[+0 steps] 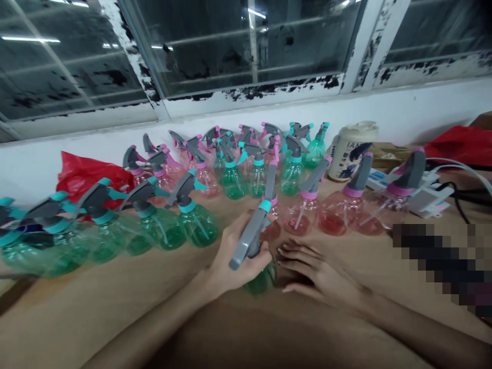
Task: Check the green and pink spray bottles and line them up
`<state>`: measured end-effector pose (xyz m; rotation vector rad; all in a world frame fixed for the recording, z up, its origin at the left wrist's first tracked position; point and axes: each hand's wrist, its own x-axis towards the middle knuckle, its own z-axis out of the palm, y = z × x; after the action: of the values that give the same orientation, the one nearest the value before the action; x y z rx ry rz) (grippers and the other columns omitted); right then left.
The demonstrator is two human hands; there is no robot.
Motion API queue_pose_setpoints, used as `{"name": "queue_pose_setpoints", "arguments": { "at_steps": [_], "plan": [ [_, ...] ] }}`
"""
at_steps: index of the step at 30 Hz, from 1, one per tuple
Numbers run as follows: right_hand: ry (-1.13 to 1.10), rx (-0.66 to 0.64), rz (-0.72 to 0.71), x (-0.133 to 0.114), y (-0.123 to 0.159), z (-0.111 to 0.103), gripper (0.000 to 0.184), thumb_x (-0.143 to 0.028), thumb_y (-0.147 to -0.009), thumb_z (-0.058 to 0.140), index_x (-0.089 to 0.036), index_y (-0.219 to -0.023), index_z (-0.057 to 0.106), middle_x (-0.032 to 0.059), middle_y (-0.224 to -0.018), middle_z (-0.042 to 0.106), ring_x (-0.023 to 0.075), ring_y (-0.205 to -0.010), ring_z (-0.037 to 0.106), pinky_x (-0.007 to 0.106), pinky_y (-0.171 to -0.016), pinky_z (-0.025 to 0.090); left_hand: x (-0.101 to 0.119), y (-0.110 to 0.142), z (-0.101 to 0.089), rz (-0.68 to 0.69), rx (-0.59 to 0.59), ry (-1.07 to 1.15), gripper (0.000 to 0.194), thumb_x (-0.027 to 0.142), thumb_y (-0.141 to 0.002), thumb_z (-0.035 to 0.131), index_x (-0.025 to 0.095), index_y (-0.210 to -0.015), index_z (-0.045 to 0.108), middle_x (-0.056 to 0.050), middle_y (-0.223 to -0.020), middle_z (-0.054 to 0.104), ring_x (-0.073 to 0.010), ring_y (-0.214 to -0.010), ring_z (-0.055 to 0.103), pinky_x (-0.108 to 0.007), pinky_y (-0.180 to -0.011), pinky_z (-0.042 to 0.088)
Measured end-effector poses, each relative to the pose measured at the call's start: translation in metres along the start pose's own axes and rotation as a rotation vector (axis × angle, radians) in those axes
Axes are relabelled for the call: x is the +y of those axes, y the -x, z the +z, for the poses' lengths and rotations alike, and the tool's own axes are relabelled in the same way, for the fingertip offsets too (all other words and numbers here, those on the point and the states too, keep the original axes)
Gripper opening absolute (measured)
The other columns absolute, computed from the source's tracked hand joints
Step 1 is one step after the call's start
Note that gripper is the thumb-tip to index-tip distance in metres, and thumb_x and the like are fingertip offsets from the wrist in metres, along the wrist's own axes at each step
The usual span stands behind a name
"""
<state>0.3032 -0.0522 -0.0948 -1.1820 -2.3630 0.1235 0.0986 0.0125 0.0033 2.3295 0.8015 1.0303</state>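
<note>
My left hand (232, 259) is closed around the neck of a green spray bottle (248, 238) with a grey and teal trigger head. The bottle is upright over the table near me, and its lower body shows below my fingers. To the right of that bottle, my right hand (315, 269) rests low with fingers stretched out, holding nothing. Just beyond both hands stands a pink spray bottle (271, 187) with a grey and pink head, partly hidden. A row of green spray bottles (198, 225) reaches away to the left, and pink spray bottles (340, 212) stand on the right.
Behind, more green and pink bottles (233, 182) crowd near the wall. A red plastic bag (86, 177) lies at the left. On the right are a pale printed cup (351, 148), a white power strip (430, 192) with cables, and another red bag (459, 148). Windows rise above.
</note>
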Motion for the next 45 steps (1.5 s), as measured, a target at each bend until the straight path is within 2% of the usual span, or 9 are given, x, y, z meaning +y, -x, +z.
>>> {"name": "queue_pose_setpoints", "arguments": {
  "at_steps": [7, 12, 14, 19, 22, 25, 30, 36, 45],
  "plan": [
    [-0.071, -0.076, 0.037, 0.001, -0.002, -0.002, 0.043, -0.041, -0.087, 0.050, -0.021, -0.126, 0.050, 0.0052, -0.125, 0.058, 0.0213, -0.125, 0.043, 0.045, -0.104, 0.037, -0.005, 0.000, -0.002, 0.022, -0.031, 0.018, 0.034, 0.013, -0.067, 0.052, 0.022, -0.100, 0.050, 0.000, -0.077, 0.055, -0.0148, -0.059, 0.053, -0.031, -0.062, 0.049],
    [-0.097, -0.098, 0.050, 0.005, 0.002, -0.001, 0.045, -0.042, -0.088, 0.049, -0.023, -0.129, 0.047, 0.0036, -0.130, 0.054, 0.0213, -0.127, 0.040, 0.045, -0.106, 0.034, -0.006, 0.001, -0.001, 0.037, -0.027, 0.044, 0.038, 0.012, -0.066, 0.052, 0.023, -0.102, 0.051, -0.003, -0.086, 0.057, -0.0186, -0.074, 0.057, -0.035, -0.073, 0.050],
    [-0.099, -0.122, 0.063, 0.006, 0.004, 0.000, 0.046, -0.042, -0.088, 0.048, -0.024, -0.131, 0.045, 0.0031, -0.133, 0.052, 0.0211, -0.128, 0.039, 0.044, -0.106, 0.034, -0.006, 0.002, 0.000, 0.034, -0.024, 0.066, 0.041, 0.011, -0.067, 0.052, 0.024, -0.106, 0.051, -0.003, -0.088, 0.058, -0.0183, -0.073, 0.057, -0.037, -0.076, 0.050],
    [-0.091, -0.151, 0.092, 0.006, 0.006, -0.001, 0.047, -0.043, -0.089, 0.047, -0.025, -0.132, 0.044, 0.0012, -0.136, 0.048, 0.0201, -0.129, 0.037, 0.043, -0.108, 0.032, -0.005, 0.002, 0.000, 0.065, -0.037, 0.103, 0.051, 0.006, -0.067, 0.053, 0.024, -0.115, 0.050, -0.002, -0.097, 0.059, -0.0177, -0.080, 0.060, -0.034, -0.077, 0.051],
    [-0.099, -0.152, 0.104, 0.005, 0.006, -0.001, 0.047, -0.043, -0.089, 0.048, -0.026, -0.132, 0.044, 0.0009, -0.136, 0.049, 0.0197, -0.129, 0.037, 0.043, -0.108, 0.032, -0.004, 0.002, 0.001, 0.053, -0.034, 0.109, 0.050, 0.005, -0.068, 0.053, 0.024, -0.115, 0.051, -0.002, -0.097, 0.059, -0.0173, -0.083, 0.060, -0.033, -0.078, 0.051],
    [-0.116, -0.133, 0.110, 0.005, 0.006, -0.001, 0.048, -0.042, -0.088, 0.049, -0.026, -0.133, 0.043, 0.0023, -0.135, 0.049, 0.0203, -0.129, 0.038, 0.044, -0.107, 0.033, -0.002, 0.001, 0.001, 0.040, -0.029, 0.122, 0.043, 0.007, -0.071, 0.052, 0.023, -0.111, 0.051, -0.002, -0.095, 0.059, -0.0175, -0.084, 0.060, -0.033, -0.079, 0.051],
    [-0.136, -0.120, 0.111, 0.004, 0.007, -0.001, 0.045, -0.040, -0.087, 0.051, -0.027, -0.131, 0.046, 0.0018, -0.135, 0.050, 0.0205, -0.128, 0.039, 0.044, -0.107, 0.033, 0.005, -0.001, 0.000, 0.024, -0.003, 0.131, 0.037, 0.004, -0.068, 0.050, 0.024, -0.099, 0.055, 0.000, -0.090, 0.060, -0.0132, -0.065, 0.057, -0.029, -0.064, 0.051],
    [-0.141, -0.080, 0.109, 0.005, 0.007, 0.001, 0.046, -0.039, -0.086, 0.054, -0.029, -0.130, 0.047, 0.0010, -0.133, 0.052, 0.0210, -0.126, 0.043, 0.044, -0.105, 0.037, 0.004, -0.001, -0.002, 0.030, -0.013, 0.117, 0.037, 0.009, -0.068, 0.049, 0.026, -0.102, 0.054, -0.002, -0.097, 0.063, -0.0194, -0.084, 0.060, -0.035, -0.077, 0.053],
    [-0.070, -0.148, 0.130, 0.004, 0.008, -0.001, 0.044, -0.041, -0.089, 0.049, -0.027, -0.130, 0.046, -0.0004, -0.136, 0.049, 0.0195, -0.128, 0.039, 0.043, -0.106, 0.035, 0.004, -0.001, -0.001, -0.030, -0.017, 0.074, 0.027, 0.009, -0.064, 0.049, 0.025, -0.085, 0.051, 0.000, -0.080, 0.060, -0.0177, -0.072, 0.060, -0.032, -0.069, 0.052]
  ]
}}
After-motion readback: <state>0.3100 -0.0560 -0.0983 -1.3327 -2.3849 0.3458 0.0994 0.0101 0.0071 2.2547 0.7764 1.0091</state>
